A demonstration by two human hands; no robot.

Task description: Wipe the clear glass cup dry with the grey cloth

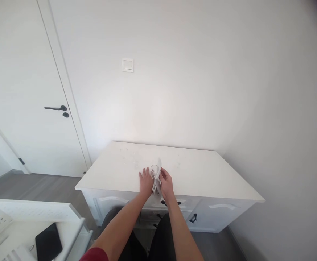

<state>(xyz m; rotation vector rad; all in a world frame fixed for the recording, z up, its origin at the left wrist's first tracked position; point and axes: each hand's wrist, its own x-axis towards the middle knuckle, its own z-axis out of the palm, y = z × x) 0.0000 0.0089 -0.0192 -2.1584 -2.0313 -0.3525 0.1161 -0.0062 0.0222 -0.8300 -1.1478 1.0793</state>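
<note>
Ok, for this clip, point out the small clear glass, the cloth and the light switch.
small clear glass (pixel 154 169), head view, on its rim.
cloth (pixel 156 185), head view, on the bunched part between the hands.
light switch (pixel 127 65), head view, on the middle of its plate.

Between the fingers: a clear, glossy glass (pixel 154 169) and soft matt cloth (pixel 156 183) — under them, a smooth white-painted cabinet top (pixel 202 174).

A small clear glass (pixel 154 169) stands upright near the front edge of the white worktop (pixel 207 174) — a pale grey cloth (pixel 156 185) is pressed against its right side, draping downward in folds.
</note>
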